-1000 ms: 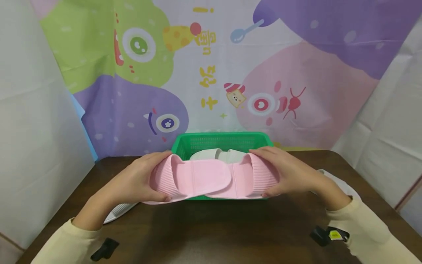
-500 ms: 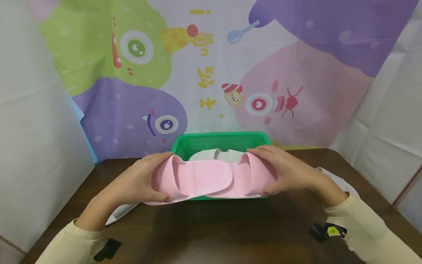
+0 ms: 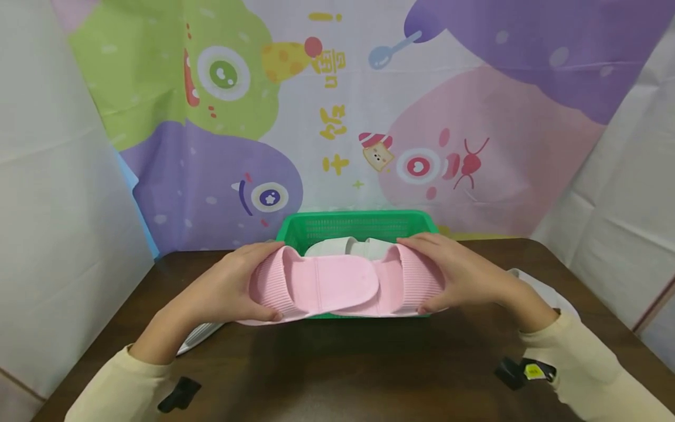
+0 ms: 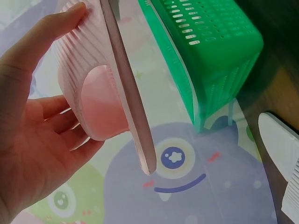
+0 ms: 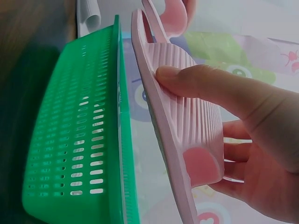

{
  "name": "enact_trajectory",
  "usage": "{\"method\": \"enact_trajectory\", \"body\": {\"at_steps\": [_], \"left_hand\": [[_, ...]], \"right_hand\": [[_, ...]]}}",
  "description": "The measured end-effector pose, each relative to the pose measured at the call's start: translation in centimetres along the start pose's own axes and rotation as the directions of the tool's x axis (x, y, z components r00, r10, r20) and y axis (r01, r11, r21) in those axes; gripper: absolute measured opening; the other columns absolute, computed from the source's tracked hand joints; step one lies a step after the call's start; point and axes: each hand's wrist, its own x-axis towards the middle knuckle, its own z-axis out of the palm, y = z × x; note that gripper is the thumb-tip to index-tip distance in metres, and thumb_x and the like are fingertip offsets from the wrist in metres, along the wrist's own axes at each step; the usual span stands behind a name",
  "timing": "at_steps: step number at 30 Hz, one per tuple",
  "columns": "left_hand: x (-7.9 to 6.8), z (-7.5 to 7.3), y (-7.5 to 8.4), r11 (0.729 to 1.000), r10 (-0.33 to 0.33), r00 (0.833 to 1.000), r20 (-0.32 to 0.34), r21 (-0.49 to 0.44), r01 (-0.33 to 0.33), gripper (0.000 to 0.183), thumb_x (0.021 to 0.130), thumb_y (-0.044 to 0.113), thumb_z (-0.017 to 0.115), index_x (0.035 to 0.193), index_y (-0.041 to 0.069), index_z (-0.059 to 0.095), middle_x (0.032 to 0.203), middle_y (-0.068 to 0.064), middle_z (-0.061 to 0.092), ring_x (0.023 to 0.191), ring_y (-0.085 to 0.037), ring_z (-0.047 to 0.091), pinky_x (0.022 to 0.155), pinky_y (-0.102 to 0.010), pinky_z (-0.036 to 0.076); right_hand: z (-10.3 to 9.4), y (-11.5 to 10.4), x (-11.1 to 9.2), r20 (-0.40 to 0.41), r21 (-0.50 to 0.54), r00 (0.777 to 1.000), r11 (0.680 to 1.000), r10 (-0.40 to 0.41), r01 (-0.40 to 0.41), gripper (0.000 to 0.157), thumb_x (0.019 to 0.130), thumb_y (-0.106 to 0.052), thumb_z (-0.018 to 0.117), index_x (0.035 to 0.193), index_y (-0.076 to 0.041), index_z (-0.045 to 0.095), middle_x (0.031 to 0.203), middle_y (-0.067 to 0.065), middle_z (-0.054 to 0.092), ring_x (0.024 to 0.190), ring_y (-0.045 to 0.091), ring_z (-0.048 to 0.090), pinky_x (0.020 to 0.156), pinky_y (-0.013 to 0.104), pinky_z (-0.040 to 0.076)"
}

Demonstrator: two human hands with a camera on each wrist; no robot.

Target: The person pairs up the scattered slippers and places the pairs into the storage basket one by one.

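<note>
In the head view, my left hand (image 3: 229, 287) grips a pink slipper (image 3: 332, 284) by its ribbed strap, thumb on the outer side. My right hand (image 3: 459, 278) holds a second pink slipper (image 3: 391, 287) the same way. The two are held end to end in the air, their heel ends overlapping, with the left one in front. They hang in front of a green basket (image 3: 358, 215) and hide most of its front. Inside it lie white slippers (image 3: 337, 247), partly covered. The left wrist view shows fingers curled behind the strap of the slipper (image 4: 140, 135).
A white slipper (image 3: 199, 337) lies on the brown table (image 3: 343, 369) under my left forearm, partly hidden. Another white slipper (image 3: 545, 293) lies at the right behind my right wrist. A cartoon-printed cloth (image 3: 337, 193) hangs close behind the basket.
My left hand has moved slightly right with its pink slipper, so the two heels overlap a little more. My right hand has stayed almost still. Both hands keep their hold.
</note>
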Motion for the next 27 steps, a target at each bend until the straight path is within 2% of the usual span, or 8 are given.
{"method": "enact_trajectory", "body": {"at_steps": [16, 27], "left_hand": [[0.48, 0.49, 0.10, 1.000, 0.020, 1.000, -0.003, 0.009, -0.020, 0.091, 0.059, 0.032, 0.089, 0.136, 0.006, 0.048, 0.128, -0.010, 0.059, 0.111, -0.024, 0.056, 0.088, -0.043, 0.053], [0.72, 0.51, 0.30, 1.000, 0.008, 1.000, 0.009, 0.002, -0.008, 0.091, 0.060, 0.032, 0.088, 0.138, 0.006, 0.047, 0.132, -0.012, 0.057, 0.117, -0.028, 0.054, 0.092, -0.047, 0.052]], "right_hand": [[0.08, -0.13, 0.25, 0.019, 0.008, 1.000, 1.000, 0.012, -0.013, 0.103, 0.056, -0.040, 0.091, 0.143, -0.011, 0.044, 0.138, 0.004, 0.051, 0.125, 0.023, 0.046, 0.097, 0.048, 0.050], [0.09, -0.18, 0.37, 0.028, 0.019, 0.999, 1.000, 0.014, -0.015, 0.104, 0.055, -0.042, 0.090, 0.143, -0.013, 0.043, 0.137, 0.003, 0.052, 0.124, 0.021, 0.046, 0.094, 0.045, 0.052]]}}
